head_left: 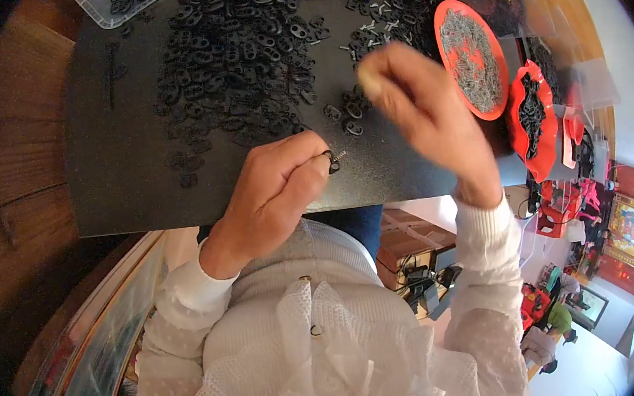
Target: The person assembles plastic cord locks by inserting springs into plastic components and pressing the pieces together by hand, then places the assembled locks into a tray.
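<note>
Near the front edge of the dark table, my left hand is closed. Thumb and forefinger pinch a small black plastic cord-lock piece, and a thin metal spring sticks out of it to the right. My right hand is raised over the right part of the table, its fingers curled and its thumb against them. Slight blur hides what is between those fingertips, if anything. Just left of it lie a few loose black pieces. A broad heap of black two-holed plastic pieces spreads beyond my left hand.
A red plate holding many small metal springs stands right of my right hand. Beside it is a red scalloped dish with black parts. Small light pins lie among the far pieces. A clear tray sits at the far left.
</note>
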A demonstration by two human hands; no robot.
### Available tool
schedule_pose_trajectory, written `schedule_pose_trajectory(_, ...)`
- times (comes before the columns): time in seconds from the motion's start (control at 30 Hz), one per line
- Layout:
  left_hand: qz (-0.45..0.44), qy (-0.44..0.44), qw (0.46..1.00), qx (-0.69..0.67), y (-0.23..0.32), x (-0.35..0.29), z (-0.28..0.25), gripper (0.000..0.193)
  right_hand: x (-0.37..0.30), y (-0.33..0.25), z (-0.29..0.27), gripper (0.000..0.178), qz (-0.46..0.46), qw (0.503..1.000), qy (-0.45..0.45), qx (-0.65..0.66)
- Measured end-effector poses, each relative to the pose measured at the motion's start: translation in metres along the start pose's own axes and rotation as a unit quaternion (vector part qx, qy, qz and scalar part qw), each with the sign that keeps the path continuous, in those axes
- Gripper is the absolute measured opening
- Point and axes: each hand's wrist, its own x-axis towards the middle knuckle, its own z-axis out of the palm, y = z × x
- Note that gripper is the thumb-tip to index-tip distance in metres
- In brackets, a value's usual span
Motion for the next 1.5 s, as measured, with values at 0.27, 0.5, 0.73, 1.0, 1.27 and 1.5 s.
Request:
schedule_pose_trajectory(0.27,-0.003,0.005,1.000,-0.003,-0.004,-0.002,-0.001,0.018,0.096,0.039,0.007,0.013,-0.083,0.944,-0.030,-0.319)
schedule_pose_trajectory(0.5,0.015,-0.004,1.000,0.024,-0.002,-0.001,-0.006,0.014,0.087,0.061,0.012,0.013,-0.033,0.944,-0.060,-0.323)
schedule_pose_trajectory(0.73,0.026,-0.019,0.999,0.038,-0.005,0.001,-0.003,0.014,0.086,0.087,-0.003,0.015,-0.086,0.966,0.004,-0.243)
schedule_pose_trajectory(1.0,0.030,-0.004,0.999,0.037,-0.003,-0.001,-0.003,0.013,0.096,0.083,0.002,0.018,-0.083,0.957,-0.032,-0.276)
schedule_pose_trajectory(1.27,0.024,-0.010,0.999,0.035,-0.003,0.000,-0.003,0.013,0.087,0.088,-0.011,0.020,-0.093,0.965,-0.041,-0.240)
schedule_pose_trajectory(1.5,0.021,-0.006,0.999,0.042,-0.003,-0.001,-0.002,0.012,0.094,0.075,-0.003,0.020,-0.068,0.961,-0.064,-0.259)
